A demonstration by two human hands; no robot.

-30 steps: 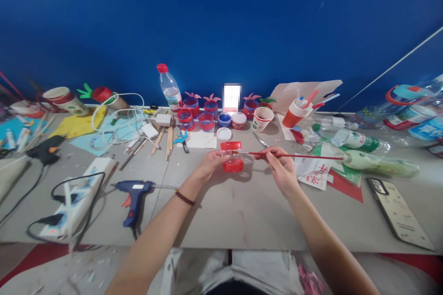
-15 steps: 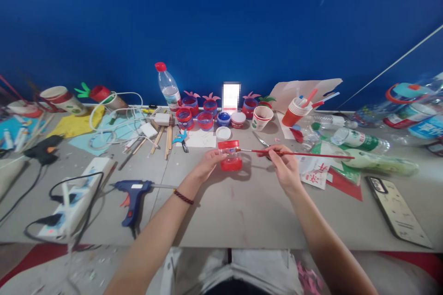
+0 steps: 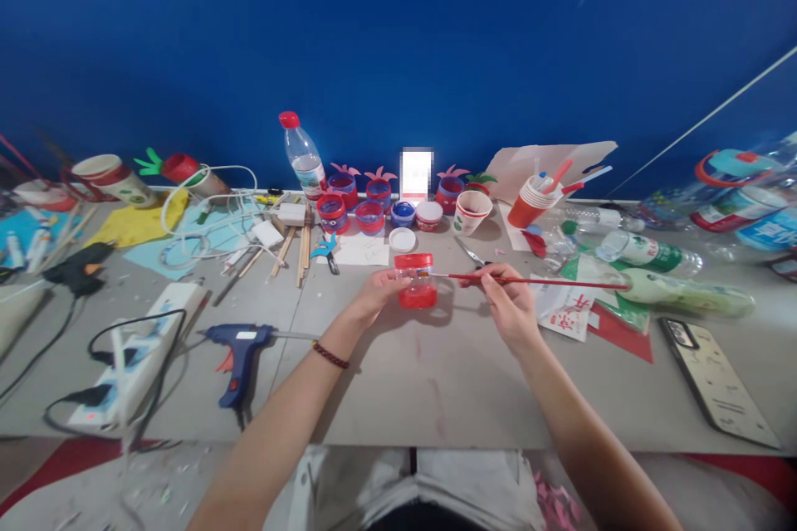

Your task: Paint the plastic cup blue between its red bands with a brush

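Note:
My left hand (image 3: 377, 294) is closed around a small clear plastic cup (image 3: 417, 282) with red bands at its top and bottom, held just above the grey table (image 3: 398, 382). My right hand (image 3: 507, 303) pinches a thin red paintbrush (image 3: 529, 280) that lies nearly level. The brush tip touches the cup's right side, just under the upper red band. A beaded bracelet sits on my left wrist.
Behind the cup stand several red-and-blue decorated cups (image 3: 333, 214), paint pots (image 3: 403, 214), a white lid (image 3: 403, 240), a water bottle (image 3: 302, 153), scissors (image 3: 468, 253) and paper cups (image 3: 471, 211). A blue glue gun (image 3: 240, 348) and power strip (image 3: 134, 365) lie left; bottles (image 3: 647, 253) and a phone (image 3: 716, 386) right.
The brush tip has shifted slightly back and forth along the cup's side. Both hands and the cup stay in almost the same place.

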